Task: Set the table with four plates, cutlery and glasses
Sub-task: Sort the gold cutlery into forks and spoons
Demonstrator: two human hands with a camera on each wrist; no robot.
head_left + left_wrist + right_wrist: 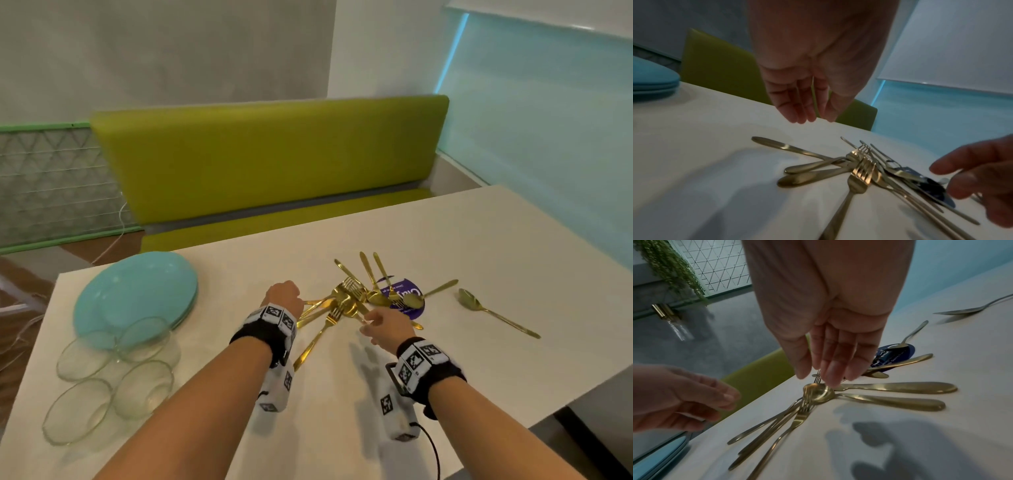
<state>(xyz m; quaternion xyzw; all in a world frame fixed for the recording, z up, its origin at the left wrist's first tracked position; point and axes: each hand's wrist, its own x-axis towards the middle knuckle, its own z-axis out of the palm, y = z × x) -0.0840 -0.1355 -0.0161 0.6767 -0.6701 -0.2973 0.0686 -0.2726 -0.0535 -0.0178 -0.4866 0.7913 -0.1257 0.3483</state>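
Gold forks, spoons and knives lie in a crossed pile of cutlery (352, 298) at the middle of the white table (479, 240). My left hand (284, 298) hovers over the pile's left end, fingers hanging straight down and holding nothing, as the left wrist view shows (809, 116). My right hand (376, 325) reaches in from the near side. In the right wrist view its straight fingers (830, 378) point down at a spoon bowl (819, 394) and fork tines, gripping nothing. A stack of turquoise plates (137, 291) sits at the table's left end, with several clear glasses (113, 373) in front of it.
One gold spoon (493, 313) lies apart to the right of the pile. A round purple sticker (407, 294) lies under some of the cutlery. A green bench (267, 161) runs along the table's far side. The table's left edge is close to the plates.
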